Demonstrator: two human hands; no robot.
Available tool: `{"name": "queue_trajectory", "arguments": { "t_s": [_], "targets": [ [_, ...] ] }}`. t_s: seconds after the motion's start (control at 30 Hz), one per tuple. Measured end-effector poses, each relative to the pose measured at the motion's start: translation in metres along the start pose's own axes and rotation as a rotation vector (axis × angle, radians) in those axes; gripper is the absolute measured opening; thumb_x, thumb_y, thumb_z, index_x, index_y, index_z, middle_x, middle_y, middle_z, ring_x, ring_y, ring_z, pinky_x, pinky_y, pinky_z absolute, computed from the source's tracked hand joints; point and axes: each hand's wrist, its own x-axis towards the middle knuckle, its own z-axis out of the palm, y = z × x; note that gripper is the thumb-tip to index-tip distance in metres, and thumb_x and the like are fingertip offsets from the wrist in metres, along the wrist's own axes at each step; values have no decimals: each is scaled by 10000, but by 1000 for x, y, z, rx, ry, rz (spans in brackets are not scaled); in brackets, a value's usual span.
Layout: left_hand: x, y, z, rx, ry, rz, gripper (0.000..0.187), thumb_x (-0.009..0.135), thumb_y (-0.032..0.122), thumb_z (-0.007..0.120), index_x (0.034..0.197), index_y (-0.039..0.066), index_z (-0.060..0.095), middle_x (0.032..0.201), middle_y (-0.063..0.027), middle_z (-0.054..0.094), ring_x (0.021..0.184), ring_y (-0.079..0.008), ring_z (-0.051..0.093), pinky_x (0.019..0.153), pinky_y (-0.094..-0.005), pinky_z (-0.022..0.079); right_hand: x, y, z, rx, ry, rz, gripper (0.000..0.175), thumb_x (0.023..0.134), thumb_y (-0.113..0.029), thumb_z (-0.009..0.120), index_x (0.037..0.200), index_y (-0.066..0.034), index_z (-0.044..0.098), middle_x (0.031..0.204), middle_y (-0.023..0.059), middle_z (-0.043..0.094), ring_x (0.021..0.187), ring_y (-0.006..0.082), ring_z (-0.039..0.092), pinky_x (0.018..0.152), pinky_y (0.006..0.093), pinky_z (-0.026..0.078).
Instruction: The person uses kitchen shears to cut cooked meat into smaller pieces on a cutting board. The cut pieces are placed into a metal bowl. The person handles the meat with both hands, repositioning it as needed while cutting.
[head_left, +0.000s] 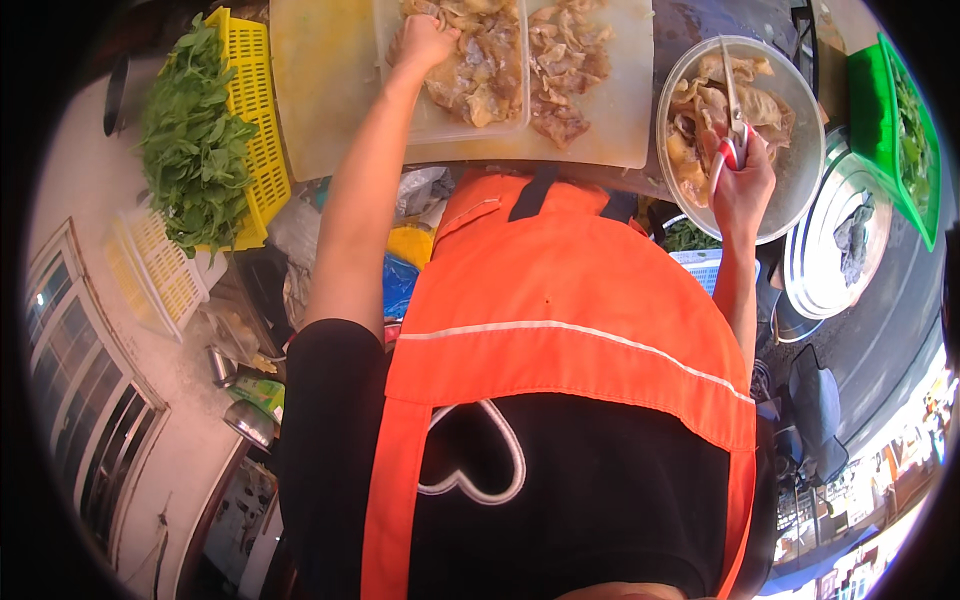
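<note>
My right hand (742, 180) grips kitchen scissors (733, 97) by their red-and-white handles. The blades point away from me over a round translucent plastic tub (806, 161), which holds large pale-brown pieces of what looks like cooked meat or skin (757, 109). My left hand (424, 45) is curled at the left side of a clear rectangular plastic container (450, 135); what lies under its fingers is hidden. Smaller cut pieces (480, 75) lie in that container. More cut pieces (566, 67) rest directly on the white cutting board (630, 142), just right of the container.
A yellow plastic basket (259, 124) full of leafy greens (199, 142) stands left of the board. On the right are a green basket (885, 112) with greens and round metal lids or trays (817, 255) with a dark cloth (853, 240). Plastic bags (401, 281) lie below the board's edge.
</note>
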Motion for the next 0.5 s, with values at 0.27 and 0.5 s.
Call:
{"name": "queue_trajectory", "arguments": {
  "t_s": [0.27, 0.5],
  "targets": [
    [-59, -6, -61, -1044, -36, 201, 177, 841, 118, 657, 969, -4, 647, 825, -28, 655, 689, -74, 585, 615, -241, 480, -2, -18, 27, 264, -162, 14, 248, 825, -188, 702, 989, -15, 634, 767, 28, 622, 705, 87, 549, 661, 242, 457],
    [-78, -6, -72, -1236, 29, 172, 265, 904, 192, 607, 1067, -17, 619, 935, -53, 664, 808, -97, 615, 700, -233, 503, -2, -66, 50, 539, -446, -27, 242, 825, -200, 702, 937, 0, 626, 746, 32, 625, 667, 70, 521, 628, 236, 449]
  ]
}}
